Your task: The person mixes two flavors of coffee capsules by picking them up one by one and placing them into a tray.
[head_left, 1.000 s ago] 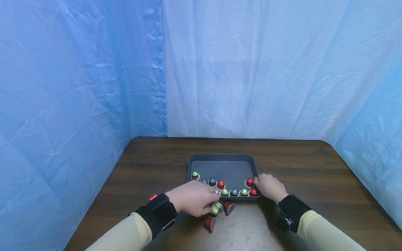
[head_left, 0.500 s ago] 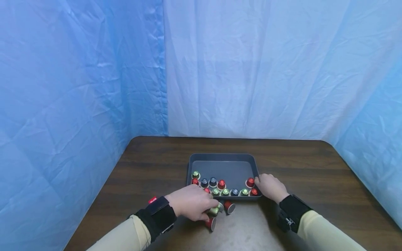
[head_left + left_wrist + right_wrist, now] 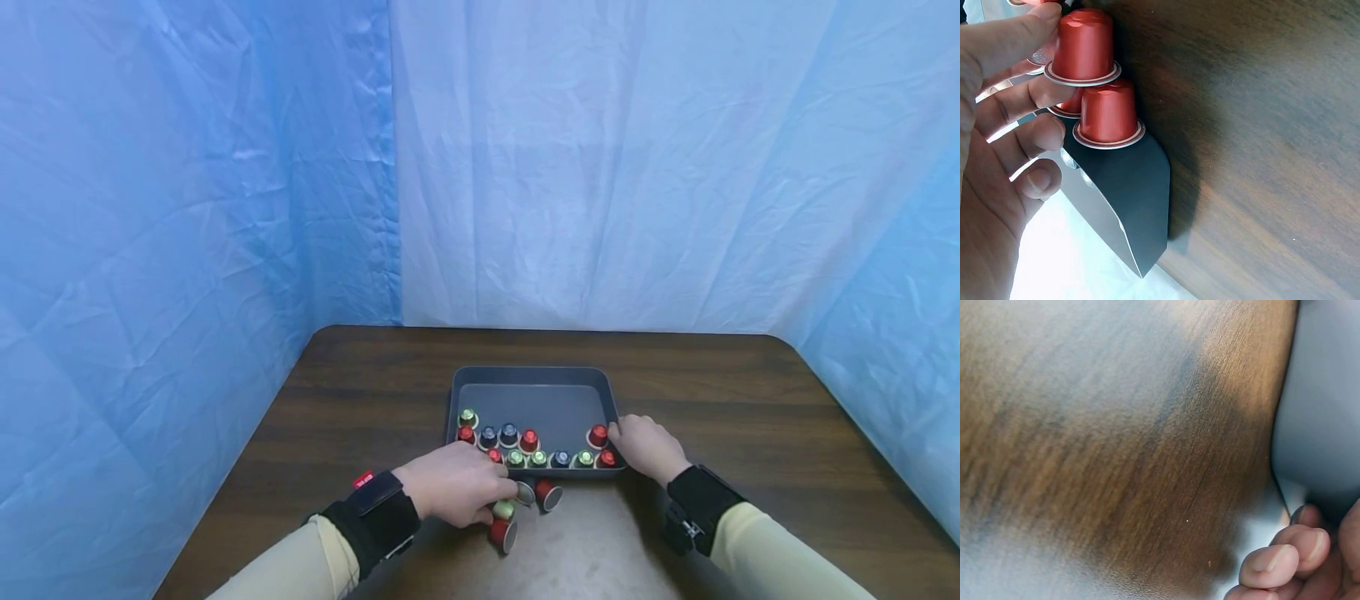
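Red capsules, edged in white; light green capsules; dark blue capsules; tray, dark grey; surface, dark brown with streaked wood grain; curtains, pale blue at the back, deeper blue at left; wrist straps, black, the left bearing a red tag with white marking; sleeves, pale cream

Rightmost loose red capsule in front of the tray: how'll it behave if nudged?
The red capsule lies on its side and tapers from a wide rim, so it would probably roll in a curve. Its smooth-looking, shiny body may slip in a loose pinch. Pushed forward, it would likely soon bump the tray.
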Tool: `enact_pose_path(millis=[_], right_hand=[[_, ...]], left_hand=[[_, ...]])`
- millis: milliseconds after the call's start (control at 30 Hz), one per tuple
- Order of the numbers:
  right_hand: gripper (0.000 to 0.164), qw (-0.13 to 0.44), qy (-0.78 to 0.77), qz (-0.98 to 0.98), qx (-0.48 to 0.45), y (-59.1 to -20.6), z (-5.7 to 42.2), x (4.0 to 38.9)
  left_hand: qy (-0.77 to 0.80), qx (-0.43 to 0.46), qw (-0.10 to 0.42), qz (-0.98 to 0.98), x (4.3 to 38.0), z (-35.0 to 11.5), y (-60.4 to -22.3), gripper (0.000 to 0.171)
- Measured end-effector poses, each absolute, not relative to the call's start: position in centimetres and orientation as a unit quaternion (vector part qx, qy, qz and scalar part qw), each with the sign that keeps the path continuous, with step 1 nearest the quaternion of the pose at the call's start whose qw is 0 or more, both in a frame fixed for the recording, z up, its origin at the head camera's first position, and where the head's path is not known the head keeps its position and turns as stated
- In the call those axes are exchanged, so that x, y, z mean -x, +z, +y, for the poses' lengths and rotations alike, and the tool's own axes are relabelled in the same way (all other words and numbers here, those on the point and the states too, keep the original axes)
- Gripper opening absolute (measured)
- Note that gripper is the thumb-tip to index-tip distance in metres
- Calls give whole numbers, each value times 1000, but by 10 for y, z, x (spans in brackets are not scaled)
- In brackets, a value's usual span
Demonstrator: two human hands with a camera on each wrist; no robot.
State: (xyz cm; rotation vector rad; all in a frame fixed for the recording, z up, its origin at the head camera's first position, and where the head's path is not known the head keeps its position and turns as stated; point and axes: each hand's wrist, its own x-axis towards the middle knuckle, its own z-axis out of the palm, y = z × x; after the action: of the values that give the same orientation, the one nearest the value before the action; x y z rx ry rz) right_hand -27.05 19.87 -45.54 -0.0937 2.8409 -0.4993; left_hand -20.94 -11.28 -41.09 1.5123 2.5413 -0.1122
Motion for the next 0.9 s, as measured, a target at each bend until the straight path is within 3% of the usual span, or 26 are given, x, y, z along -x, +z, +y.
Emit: enact_pose_path(millis=[900], right_hand=[[35, 121, -176, 976, 35, -457, 200, 271]], left_hand=[[-72, -508, 82, 854, 208, -111, -416, 30]])
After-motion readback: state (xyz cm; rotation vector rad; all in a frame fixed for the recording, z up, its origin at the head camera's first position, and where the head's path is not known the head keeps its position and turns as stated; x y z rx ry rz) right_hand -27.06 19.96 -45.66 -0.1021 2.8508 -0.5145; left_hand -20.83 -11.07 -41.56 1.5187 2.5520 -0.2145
